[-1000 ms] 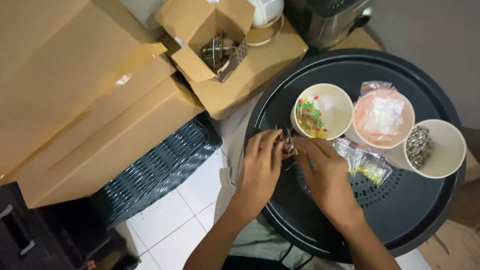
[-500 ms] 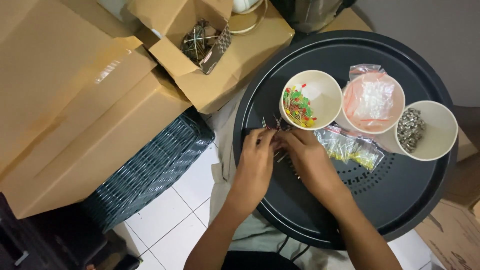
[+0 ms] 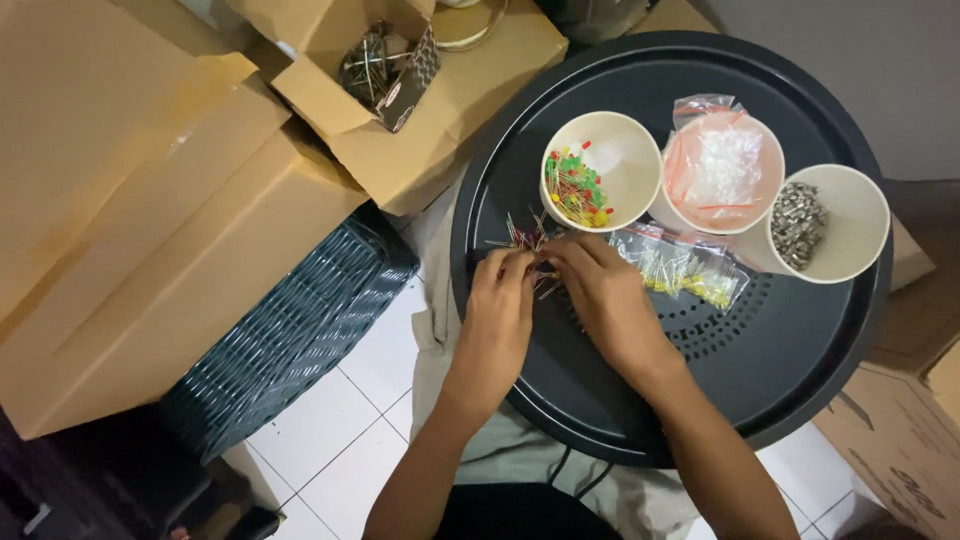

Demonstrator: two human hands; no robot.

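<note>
My left hand [image 3: 500, 320] and my right hand [image 3: 605, 300] meet fingertip to fingertip on a round black tray [image 3: 800, 380]. Between the fingertips lies a small pile of red LEDs with thin wire legs [image 3: 527, 240]; both hands pinch at it. Just behind the hands stands a white bowl of mixed red, green and yellow LEDs [image 3: 585, 185]. A clear bag of yellow LEDs [image 3: 685, 268] lies right of my right hand.
A white bowl with a clear plastic bag [image 3: 722, 170] and a white bowl of small grey metal parts [image 3: 822, 220] stand on the tray's right. Cardboard boxes [image 3: 150, 200] fill the left, one open box holds wire parts [image 3: 385, 65]. A dark woven basket [image 3: 290, 340] sits below them.
The view has shifted a little; the hands stay together at the red LED pile, fingers working at it. The bowls and bag have not moved on the tray.
</note>
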